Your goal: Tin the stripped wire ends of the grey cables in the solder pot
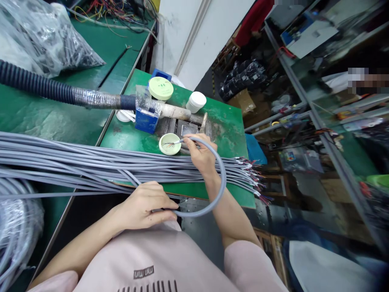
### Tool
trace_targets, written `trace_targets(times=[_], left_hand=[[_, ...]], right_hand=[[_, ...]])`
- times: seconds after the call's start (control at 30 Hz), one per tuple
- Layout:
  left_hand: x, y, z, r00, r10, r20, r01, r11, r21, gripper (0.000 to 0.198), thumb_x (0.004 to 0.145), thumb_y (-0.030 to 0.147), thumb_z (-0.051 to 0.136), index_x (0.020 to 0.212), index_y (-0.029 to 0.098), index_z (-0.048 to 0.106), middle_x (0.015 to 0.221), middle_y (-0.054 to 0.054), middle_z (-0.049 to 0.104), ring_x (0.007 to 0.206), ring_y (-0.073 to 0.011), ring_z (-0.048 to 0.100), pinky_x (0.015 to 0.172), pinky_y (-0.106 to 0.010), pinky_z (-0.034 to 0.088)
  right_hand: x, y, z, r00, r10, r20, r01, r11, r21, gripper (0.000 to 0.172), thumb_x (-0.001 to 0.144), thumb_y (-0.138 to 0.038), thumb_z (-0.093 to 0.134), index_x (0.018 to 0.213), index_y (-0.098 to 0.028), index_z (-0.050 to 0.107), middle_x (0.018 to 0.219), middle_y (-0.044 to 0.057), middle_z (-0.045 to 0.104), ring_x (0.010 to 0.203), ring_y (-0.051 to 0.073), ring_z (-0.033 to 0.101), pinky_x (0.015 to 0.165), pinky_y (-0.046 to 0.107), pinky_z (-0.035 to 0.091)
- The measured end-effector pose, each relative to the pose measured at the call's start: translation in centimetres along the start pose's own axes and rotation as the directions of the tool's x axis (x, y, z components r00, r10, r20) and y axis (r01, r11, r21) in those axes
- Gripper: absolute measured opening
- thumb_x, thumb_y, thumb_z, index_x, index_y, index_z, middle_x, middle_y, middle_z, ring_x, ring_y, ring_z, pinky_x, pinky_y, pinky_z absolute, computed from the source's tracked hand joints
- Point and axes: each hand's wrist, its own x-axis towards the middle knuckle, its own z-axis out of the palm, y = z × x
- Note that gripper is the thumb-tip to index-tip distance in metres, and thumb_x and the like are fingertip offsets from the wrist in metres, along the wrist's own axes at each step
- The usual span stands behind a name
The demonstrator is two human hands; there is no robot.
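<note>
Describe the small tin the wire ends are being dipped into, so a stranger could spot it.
On the small green table, just beyond the grey cable bundle, sits a round pale-green tin left of the right hand. Unlike the lidded tin and white jar behind, it is open.

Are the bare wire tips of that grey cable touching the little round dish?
Touching. The head view shows the wire tips, held by the right hand, dipping inside the round dish.
</note>
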Motion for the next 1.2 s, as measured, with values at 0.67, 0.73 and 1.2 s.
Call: trace_targets(times=[0.67, 0.73, 1.2], left_hand=[[1.9, -2.4, 0.2, 0.996, -0.058, -0.075, 0.072, 0.977, 0.199, 0.027, 0.085, 0.020, 0.061, 0.112, 0.020, 0.067, 0.097, -0.008, 0.074, 0.084, -0.0188, 0.067, 0.075, -0.030, 0.047], [1.9, -2.6, 0.2, 0.995, -0.070, -0.067, 0.082, 0.978, 0.193, 0.027, 0.086, 0.021, 0.060, 0.112, 0.021, 0.067, 0.098, -0.008, 0.073, 0.085, -0.0188, 0.066, 0.076, -0.030, 0.047], [3.4, -2.1, 2.3, 0.768, -0.629, -0.125, 0.348, 0.573, -0.742, 0.028, 0.078, 0.032, 0.071, 0.103, 0.021, 0.073, 0.086, -0.006, 0.074, 0.076, -0.0149, 0.064, 0.075, -0.027, 0.049]], right_hand=[[3.2, 9.8, 0.0, 0.968, 0.193, -0.163, -0.213, 0.971, -0.111, 0.021, 0.085, -0.033, 0.058, 0.082, -0.019, 0.073, 0.076, 0.003, 0.073, 0.078, 0.020, 0.067, 0.076, 0.031, 0.049], [3.2, 10.2, 0.3, 0.967, 0.198, -0.159, -0.219, 0.968, -0.124, 0.020, 0.084, -0.031, 0.058, 0.079, -0.019, 0.073, 0.077, 0.004, 0.073, 0.078, 0.020, 0.067, 0.078, 0.031, 0.049], [-4.8, -1.7, -6.0, 0.973, -0.218, -0.071, 0.225, 0.967, 0.115, 0.030, 0.085, -0.027, 0.062, 0.115, -0.033, 0.065, 0.101, 0.004, 0.073, 0.096, 0.024, 0.067, 0.080, 0.042, 0.055]])
